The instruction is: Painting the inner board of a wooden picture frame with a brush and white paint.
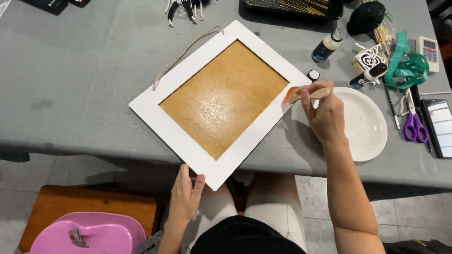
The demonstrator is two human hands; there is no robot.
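With my right hand (325, 113) pinching the brush (306, 95) at the white frame (197, 155) my left hand (186, 195) grips, orange paint could smear onto the brown panel (223, 99).

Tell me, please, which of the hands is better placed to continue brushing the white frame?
The right hand: it holds the brush, bristles at the frame right edge. The left hand only grips the near corner.
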